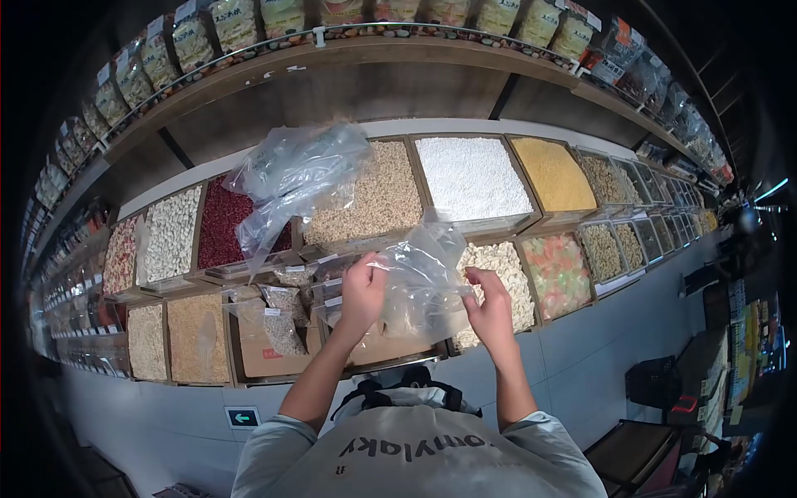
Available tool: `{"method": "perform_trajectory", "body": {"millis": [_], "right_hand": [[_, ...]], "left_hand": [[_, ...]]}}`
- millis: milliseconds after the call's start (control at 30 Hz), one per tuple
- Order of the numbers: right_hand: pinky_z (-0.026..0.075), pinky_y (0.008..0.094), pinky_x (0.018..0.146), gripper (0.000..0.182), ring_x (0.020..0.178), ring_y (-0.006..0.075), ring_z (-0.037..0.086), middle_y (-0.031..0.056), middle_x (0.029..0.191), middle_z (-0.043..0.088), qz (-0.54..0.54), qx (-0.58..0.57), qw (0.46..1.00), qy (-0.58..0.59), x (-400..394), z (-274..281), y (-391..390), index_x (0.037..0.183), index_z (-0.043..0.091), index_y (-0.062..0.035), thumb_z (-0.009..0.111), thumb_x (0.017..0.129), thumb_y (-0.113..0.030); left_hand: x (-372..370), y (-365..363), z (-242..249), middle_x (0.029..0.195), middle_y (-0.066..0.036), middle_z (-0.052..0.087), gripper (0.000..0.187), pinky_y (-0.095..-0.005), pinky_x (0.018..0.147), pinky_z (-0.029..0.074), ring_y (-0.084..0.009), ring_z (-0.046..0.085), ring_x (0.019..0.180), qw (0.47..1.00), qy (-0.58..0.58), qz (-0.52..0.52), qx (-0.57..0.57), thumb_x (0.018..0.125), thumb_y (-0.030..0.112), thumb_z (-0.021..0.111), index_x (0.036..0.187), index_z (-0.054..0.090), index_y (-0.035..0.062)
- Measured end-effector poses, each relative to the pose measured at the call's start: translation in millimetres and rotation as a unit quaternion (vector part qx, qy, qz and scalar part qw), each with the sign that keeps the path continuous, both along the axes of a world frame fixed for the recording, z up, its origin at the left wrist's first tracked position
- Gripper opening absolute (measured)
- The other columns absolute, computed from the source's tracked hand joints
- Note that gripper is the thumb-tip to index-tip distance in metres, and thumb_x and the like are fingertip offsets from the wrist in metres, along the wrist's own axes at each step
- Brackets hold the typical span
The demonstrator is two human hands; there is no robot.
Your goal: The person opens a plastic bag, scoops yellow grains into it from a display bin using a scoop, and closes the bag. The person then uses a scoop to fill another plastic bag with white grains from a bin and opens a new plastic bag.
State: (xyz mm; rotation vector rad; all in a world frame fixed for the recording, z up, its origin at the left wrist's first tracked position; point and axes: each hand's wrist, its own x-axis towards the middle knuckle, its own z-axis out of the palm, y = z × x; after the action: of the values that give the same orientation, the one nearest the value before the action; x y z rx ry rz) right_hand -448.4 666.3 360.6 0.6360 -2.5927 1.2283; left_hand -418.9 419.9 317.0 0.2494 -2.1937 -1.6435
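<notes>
A clear plastic bag (422,278) is stretched between my two hands, above the front row of bins. My left hand (364,286) grips its left edge with curled fingers. On the other side, my right hand (490,300) pinches the bag near its right edge. I see nothing inside the bag, though folds and glare blur it. Behind it, a loose heap of clear plastic bags (303,162) lies over the bins of dark red beans (222,217) and pale beige grains (386,187).
Bins hold white grains (473,178), yellow grains (554,174), pale flakes (508,278) and wrapped sweets (554,270). Small filled bags (284,319) sit in a front bin. A shelf of packaged goods (232,25) runs above. A black basket (652,382) stands at the right.
</notes>
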Motion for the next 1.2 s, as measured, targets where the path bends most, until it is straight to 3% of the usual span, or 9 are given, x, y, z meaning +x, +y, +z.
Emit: {"method": "perform_trajectory", "body": {"millis": [167,233,300,467,700,833,933,1033,1200], "right_hand": [[0.049,0.0454,0.095,0.039,0.108,0.0413,0.060,0.0214,0.114,0.061,0.002,-0.117,0.980,0.163,62.2,34.0,-7.9,0.120,0.058,0.0060,0.067,0.082,0.006],[0.047,0.0442,0.099,0.044,0.117,0.0396,0.056,0.0226,0.126,0.056,0.208,-0.181,0.955,0.107,76.8,17.0,-9.3,0.127,0.055,0.0056,0.066,0.084,0.005],[0.045,0.0433,0.103,0.037,0.119,0.0375,0.055,0.0226,0.128,0.056,0.073,-0.062,0.991,-0.095,62.6,-23.3,-56.7,0.126,0.056,0.0063,0.061,0.089,0.001],[0.040,0.0442,0.107,0.048,0.123,0.0412,0.051,0.0260,0.131,0.054,0.132,-0.259,0.934,-0.206,-38.4,-80.6,-84.5,0.140,0.043,0.0053,0.053,0.096,-0.010],[0.041,0.0487,0.099,0.049,0.108,0.0398,0.057,0.0213,0.110,0.062,-0.099,0.019,0.972,0.214,-64.1,-42.8,-65.0,0.124,0.055,0.0063,0.075,0.085,-0.017],[0.052,0.0384,0.077,0.040,0.099,0.0314,0.059,0.0218,0.117,0.056,0.013,-0.177,0.982,-0.067,-58.2,-46.5,-49.8,0.118,0.058,0.0058,0.072,0.088,-0.016],[0.053,0.0318,0.082,0.026,0.093,0.0215,0.066,0.0099,0.105,0.066,0.124,-0.524,0.769,-0.344,-50.7,-36.5,-67.7,0.112,0.065,0.0069,0.067,0.093,-0.011],[0.048,0.0354,0.099,0.038,0.109,0.0280,0.063,0.0180,0.116,0.065,0.050,-0.236,0.967,-0.084,-79.0,-42.5,-86.6,0.127,0.058,0.0113,0.063,0.096,-0.010],[0.042,0.0385,0.105,0.056,0.119,0.0319,0.058,0.0215,0.129,0.061,-0.107,-0.086,0.989,0.059,-75.0,-40.9,-96.3,0.144,0.047,0.0022,0.058,0.100,-0.030]], "left_hand": [[11.5,23.8,42.2,0.064,-0.019,0.054,0.011,-0.0383,0.055,0.041,-0.0335,0.051,0.054,1.000,-0.005,-0.001,-0.014,0.095,0.006,0.050,0.089,0.055,-0.0025],[22.0,35.2,57.8,0.065,-0.022,0.055,0.009,-0.0427,0.056,0.045,-0.0404,0.055,0.057,0.999,-0.030,-0.016,0.006,0.094,0.007,0.051,0.095,0.055,-0.0011],[36.7,51.2,68.1,0.067,-0.023,0.059,0.012,-0.0489,0.058,0.049,-0.0431,0.062,0.063,0.994,0.028,-0.089,-0.054,0.091,0.005,0.053,0.102,0.055,0.0014],[75.9,100.6,58.3,0.068,-0.027,0.060,0.015,-0.0552,0.061,0.048,-0.0471,0.063,0.069,0.950,-0.015,-0.231,-0.210,0.090,0.001,0.054,0.105,0.054,0.0044],[77.5,68.1,40.0,0.072,-0.024,0.062,0.011,-0.0490,0.060,0.049,-0.0464,0.063,0.070,0.985,-0.008,-0.134,-0.112,0.094,0.003,0.055,0.105,0.055,0.0034],[70.6,62.2,32.5,0.072,-0.023,0.064,0.015,-0.0520,0.059,0.049,-0.0452,0.064,0.069,0.988,-0.015,-0.105,-0.113,0.092,0.004,0.057,0.107,0.053,0.0052],[74.3,84.4,35.6,0.073,-0.023,0.061,0.009,-0.0461,0.058,0.047,-0.0465,0.062,0.069,0.976,0.009,-0.207,-0.065,0.096,0.002,0.053,0.105,0.054,0.0032],[93.2,115.9,30.2,0.077,-0.022,0.062,0.012,-0.0453,0.058,0.047,-0.0456,0.062,0.070,0.953,0.016,-0.292,-0.079,0.096,0.004,0.055,0.107,0.052,0.0011],[91.5,114.9,40.3,0.078,-0.016,0.060,0.021,-0.0414,0.063,0.047,-0.0332,0.064,0.072,0.954,-0.032,-0.292,0.064,0.095,0.008,0.058,0.114,0.053,0.0015]]}}
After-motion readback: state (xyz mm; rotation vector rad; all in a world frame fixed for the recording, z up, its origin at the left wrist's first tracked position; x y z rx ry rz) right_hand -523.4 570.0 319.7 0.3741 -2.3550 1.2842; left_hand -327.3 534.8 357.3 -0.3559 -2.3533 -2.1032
